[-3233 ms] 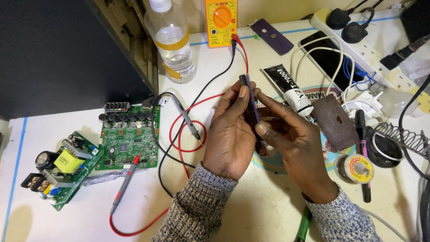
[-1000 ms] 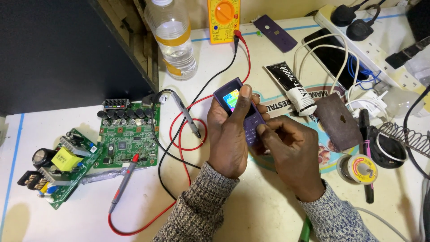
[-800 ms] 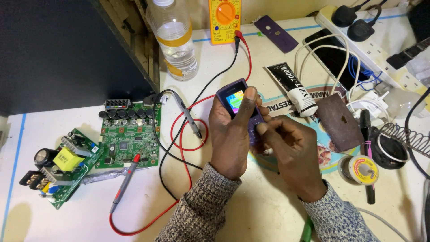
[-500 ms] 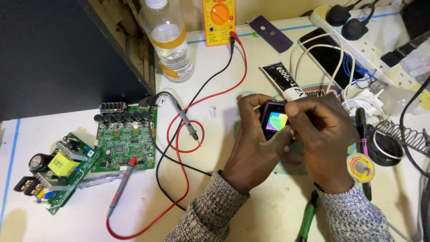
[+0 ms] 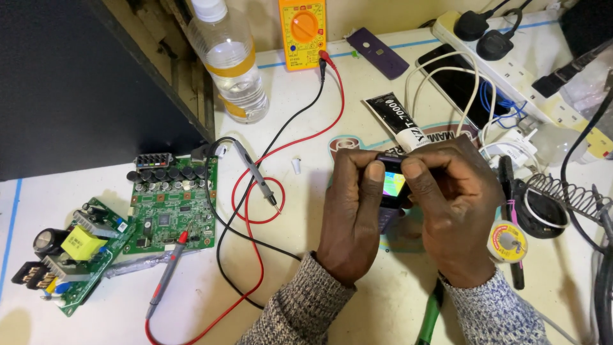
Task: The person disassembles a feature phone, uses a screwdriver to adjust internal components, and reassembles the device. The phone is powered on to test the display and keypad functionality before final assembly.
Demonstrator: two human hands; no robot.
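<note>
A small purple keypad phone [image 5: 391, 191] with a lit colour screen is held upright between both hands over the white bench. My left hand [image 5: 350, 217] wraps its left side, thumb on the top edge. On the right side sits my right hand [image 5: 454, 214], its thumb pressing the phone's top. Most of the phone's body is hidden by the fingers. A black glue tube [image 5: 396, 118] lies just beyond the hands.
A yellow multimeter [image 5: 302, 30] with red and black probe leads [image 5: 255, 176] sits at the back. Two green circuit boards [image 5: 169, 207] [image 5: 70, 252] lie left, a water bottle [image 5: 230, 64] behind. Right: a power strip [image 5: 511, 61], a solder reel [image 5: 507, 241], an iron stand [image 5: 562, 198].
The phone was turned from edge-on to screen-up, then carried to the right with both hands. My thumbs now pinch its top edge.
</note>
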